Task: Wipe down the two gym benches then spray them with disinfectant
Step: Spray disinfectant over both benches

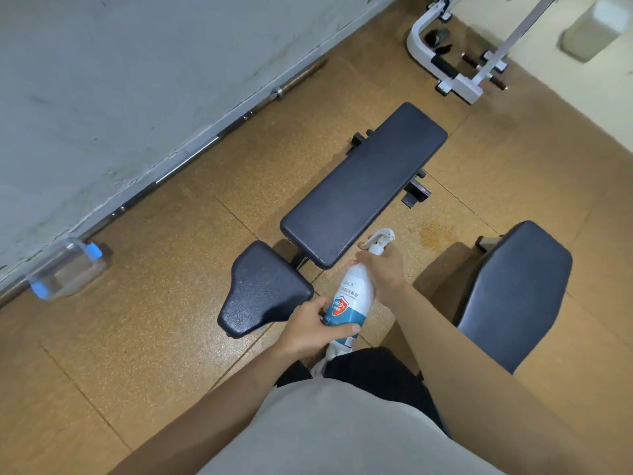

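A white spray bottle point(352, 296) with a blue label and white trigger head is held between the two benches. My left hand point(313, 329) grips its base, and a pale cloth hangs below that hand. My right hand point(383, 270) grips the neck just under the trigger. The nozzle points toward the nearer black bench, whose long back pad point(363, 186) and smaller seat pad point(263, 289) lie ahead on the floor. A second black bench point(513, 296) stands to my right.
A grey wall runs along the left with a barbell point(191, 156) lying at its foot. A clear plastic water jug point(65, 272) with blue caps lies by the wall. A white machine frame point(459, 63) stands at the back right on the brown floor.
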The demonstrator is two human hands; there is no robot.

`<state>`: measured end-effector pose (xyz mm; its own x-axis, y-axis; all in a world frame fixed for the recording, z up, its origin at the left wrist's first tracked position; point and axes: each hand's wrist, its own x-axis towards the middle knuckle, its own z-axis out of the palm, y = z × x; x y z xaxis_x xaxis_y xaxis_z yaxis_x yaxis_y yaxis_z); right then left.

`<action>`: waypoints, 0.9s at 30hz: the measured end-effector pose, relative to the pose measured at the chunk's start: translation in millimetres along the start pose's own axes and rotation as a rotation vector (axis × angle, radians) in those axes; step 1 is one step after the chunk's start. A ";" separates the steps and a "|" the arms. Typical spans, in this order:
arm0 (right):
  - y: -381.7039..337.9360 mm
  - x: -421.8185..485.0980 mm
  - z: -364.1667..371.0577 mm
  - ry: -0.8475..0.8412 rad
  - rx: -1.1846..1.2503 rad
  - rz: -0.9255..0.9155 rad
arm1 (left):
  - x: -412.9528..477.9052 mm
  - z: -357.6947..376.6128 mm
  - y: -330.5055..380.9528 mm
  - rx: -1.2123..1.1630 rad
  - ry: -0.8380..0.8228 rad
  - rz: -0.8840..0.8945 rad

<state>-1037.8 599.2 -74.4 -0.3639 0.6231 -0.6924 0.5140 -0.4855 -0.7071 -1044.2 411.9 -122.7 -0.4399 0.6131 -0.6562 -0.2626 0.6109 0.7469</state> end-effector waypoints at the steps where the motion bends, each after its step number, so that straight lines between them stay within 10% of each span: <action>1: -5.9 4.2 -2.1 0.005 -0.022 -0.028 | 5.4 2.3 4.3 0.007 0.012 0.001; 21: -118.6 139.8 -127.4 -0.625 -0.397 -0.431 | 129.4 141.9 157.8 -0.301 0.217 -0.048; 27: -131.3 163.8 -149.3 -0.538 -0.336 -0.361 | 140.9 166.3 188.8 -0.304 0.298 -0.102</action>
<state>-1049.0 856.6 -73.6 -0.8427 0.2788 -0.4606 0.4694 -0.0387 -0.8822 -1012.9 696.9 -92.0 -0.6155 0.3586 -0.7018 -0.5390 0.4582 0.7068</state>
